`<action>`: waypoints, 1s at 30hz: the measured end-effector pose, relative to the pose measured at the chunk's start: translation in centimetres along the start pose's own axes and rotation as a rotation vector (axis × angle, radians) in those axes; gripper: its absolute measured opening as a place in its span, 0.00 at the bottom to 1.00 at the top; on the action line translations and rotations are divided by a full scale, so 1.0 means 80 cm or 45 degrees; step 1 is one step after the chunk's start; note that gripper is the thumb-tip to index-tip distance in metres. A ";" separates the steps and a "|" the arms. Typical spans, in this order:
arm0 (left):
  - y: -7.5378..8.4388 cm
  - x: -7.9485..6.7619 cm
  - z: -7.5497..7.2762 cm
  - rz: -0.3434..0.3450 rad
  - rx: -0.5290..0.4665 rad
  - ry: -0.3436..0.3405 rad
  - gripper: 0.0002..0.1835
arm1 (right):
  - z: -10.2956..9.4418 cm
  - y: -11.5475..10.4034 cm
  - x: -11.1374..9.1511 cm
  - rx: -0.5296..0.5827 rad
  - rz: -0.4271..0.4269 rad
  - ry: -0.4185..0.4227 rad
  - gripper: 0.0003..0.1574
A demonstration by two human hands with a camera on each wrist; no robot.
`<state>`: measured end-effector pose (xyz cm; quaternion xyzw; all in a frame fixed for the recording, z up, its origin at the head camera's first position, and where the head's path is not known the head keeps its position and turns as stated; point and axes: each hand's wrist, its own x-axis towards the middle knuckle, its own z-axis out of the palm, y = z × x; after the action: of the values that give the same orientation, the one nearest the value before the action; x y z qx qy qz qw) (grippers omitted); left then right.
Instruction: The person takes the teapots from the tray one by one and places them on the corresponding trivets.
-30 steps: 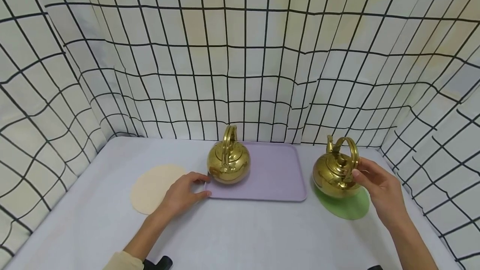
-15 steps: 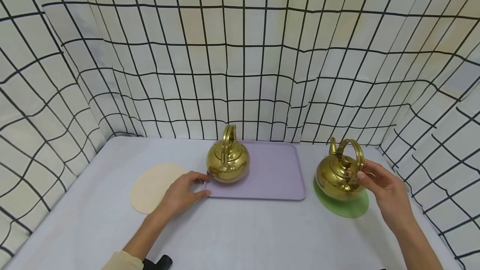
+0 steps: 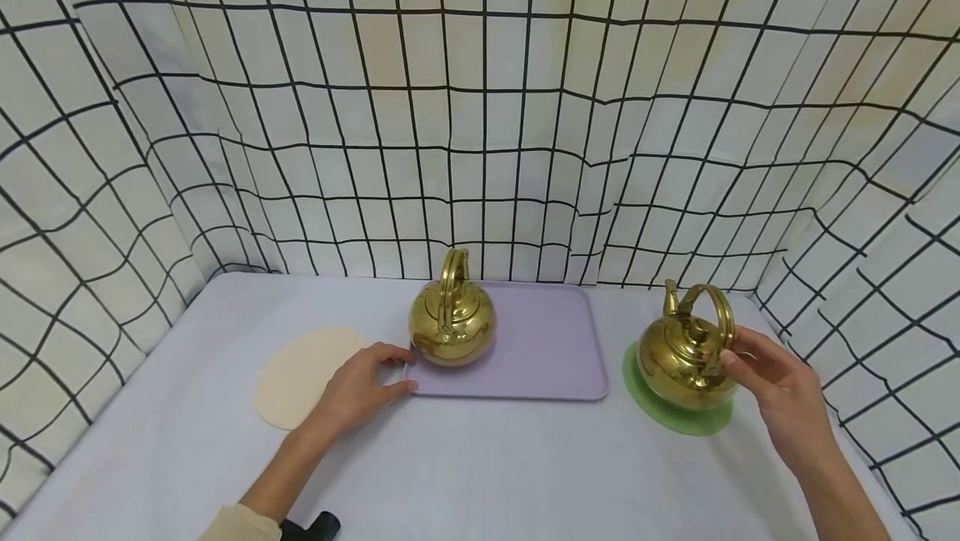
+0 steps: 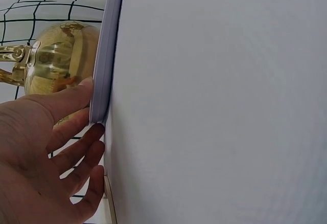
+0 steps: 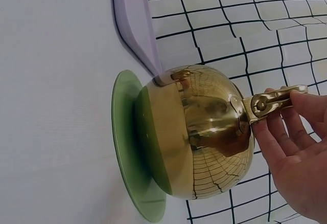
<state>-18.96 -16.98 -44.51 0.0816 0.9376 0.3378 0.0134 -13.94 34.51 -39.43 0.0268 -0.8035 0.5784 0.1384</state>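
Note:
In the head view, my right hand (image 3: 776, 395) grips the handle of a shiny brass kettle (image 3: 682, 362), thumb on one side and fingers behind. Its spout points toward the back. Below it lies a round green mat (image 3: 651, 401); the right wrist view shows the kettle's base (image 5: 153, 137) close over that mat (image 5: 125, 132). My left hand (image 3: 358, 391) pinches the near left corner of a lilac tray (image 3: 547, 358) between thumb and fingers. A second brass kettle (image 3: 452, 324) stands upright on the tray's left part, just beyond the left fingertips.
A round cream mat (image 3: 300, 374) lies on the white tablecloth (image 3: 510, 474) left of the tray, partly behind the left hand. White walls with a black grid (image 3: 510, 124) enclose the table at the back and both sides. A black object (image 3: 315, 527) shows by the left sleeve.
My right hand has shifted the kettle slightly right and toward me over the green mat, turning it a little. The left hand, tray and second kettle have stayed in place.

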 end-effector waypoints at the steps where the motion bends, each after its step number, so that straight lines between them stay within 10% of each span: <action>1: -0.001 0.000 0.000 0.005 -0.002 -0.001 0.20 | 0.000 0.000 0.000 -0.017 0.003 0.002 0.27; 30: 0.001 0.000 -0.003 -0.017 -0.045 -0.021 0.20 | -0.003 0.009 -0.010 0.093 -0.025 0.021 0.24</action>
<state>-18.93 -17.06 -44.26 0.0777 0.9318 0.3537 0.0248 -13.29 34.86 -40.24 0.0348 -0.7804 0.6061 0.1497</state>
